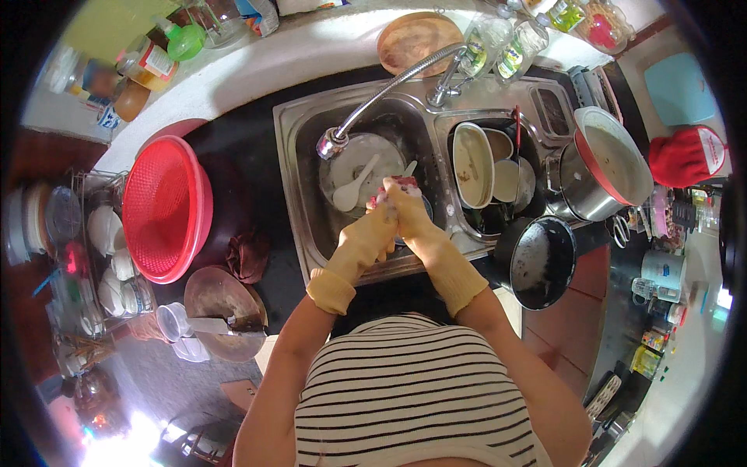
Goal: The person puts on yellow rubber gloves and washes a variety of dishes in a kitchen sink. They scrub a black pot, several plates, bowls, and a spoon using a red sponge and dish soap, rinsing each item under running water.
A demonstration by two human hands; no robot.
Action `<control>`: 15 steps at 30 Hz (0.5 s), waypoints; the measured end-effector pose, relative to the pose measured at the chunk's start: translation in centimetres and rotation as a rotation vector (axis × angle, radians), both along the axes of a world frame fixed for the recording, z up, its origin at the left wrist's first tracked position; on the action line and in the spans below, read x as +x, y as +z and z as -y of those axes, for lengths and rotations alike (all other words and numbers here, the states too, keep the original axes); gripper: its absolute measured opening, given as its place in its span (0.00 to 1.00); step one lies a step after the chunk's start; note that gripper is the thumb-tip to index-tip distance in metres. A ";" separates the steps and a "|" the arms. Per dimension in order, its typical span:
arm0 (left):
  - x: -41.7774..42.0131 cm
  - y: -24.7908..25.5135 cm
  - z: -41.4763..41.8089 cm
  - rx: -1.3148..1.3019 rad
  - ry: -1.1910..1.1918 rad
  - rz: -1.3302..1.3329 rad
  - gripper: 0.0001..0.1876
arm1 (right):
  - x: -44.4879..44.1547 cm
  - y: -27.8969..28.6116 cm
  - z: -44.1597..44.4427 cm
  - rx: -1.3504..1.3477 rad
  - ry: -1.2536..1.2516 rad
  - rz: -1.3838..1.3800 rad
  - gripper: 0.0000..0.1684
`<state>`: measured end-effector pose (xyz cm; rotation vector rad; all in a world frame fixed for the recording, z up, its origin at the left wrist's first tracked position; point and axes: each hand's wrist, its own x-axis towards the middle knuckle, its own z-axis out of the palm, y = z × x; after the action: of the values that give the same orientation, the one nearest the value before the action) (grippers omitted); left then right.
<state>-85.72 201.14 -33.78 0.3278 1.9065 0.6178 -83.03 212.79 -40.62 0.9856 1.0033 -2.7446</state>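
Yellow gloves cover both my hands, which press together over the left basin of a steel sink (pixel 292 175). My left hand (pixel 370 226) and my right hand (pixel 410 211) are closed around a soapy red scrubber (pixel 407 183), with foam on the fingers. Whether another item is inside the grip is hidden. In the basin, just beyond my hands, a white plastic spoon (pixel 352 191) lies on a round lid or pan (pixel 373 146). A pale utensil tip (pixel 411 167) shows beside the scrubber. Part of a blue-rimmed dish (pixel 429 207) appears under my right hand.
A flexible faucet (pixel 402 76) arches over the left basin. Oval dishes (pixel 473 166) fill the right basin. A stacked steel pot (pixel 589 181) and a foamy black pot (pixel 540 262) stand to the right. At left are a red colander (pixel 166 210) and a knife (pixel 210 326) on a chopping board (pixel 216 298).
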 end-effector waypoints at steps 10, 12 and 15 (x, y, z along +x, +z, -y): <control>2.0 2.4 4.3 0.247 0.551 0.118 0.21 | -3.8 -2.6 -7.4 0.011 -0.288 -0.022 0.17; 1.1 1.0 4.3 0.239 0.579 0.033 0.24 | -3.3 -1.0 -5.7 0.019 0.065 0.054 0.15; -0.7 -1.8 1.8 0.117 0.404 -0.110 0.27 | -1.2 1.7 -0.2 0.040 0.196 0.113 0.20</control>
<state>-86.43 199.38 -35.62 0.0474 2.0637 0.9984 -84.22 213.00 -38.91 0.9793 1.0780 -2.4916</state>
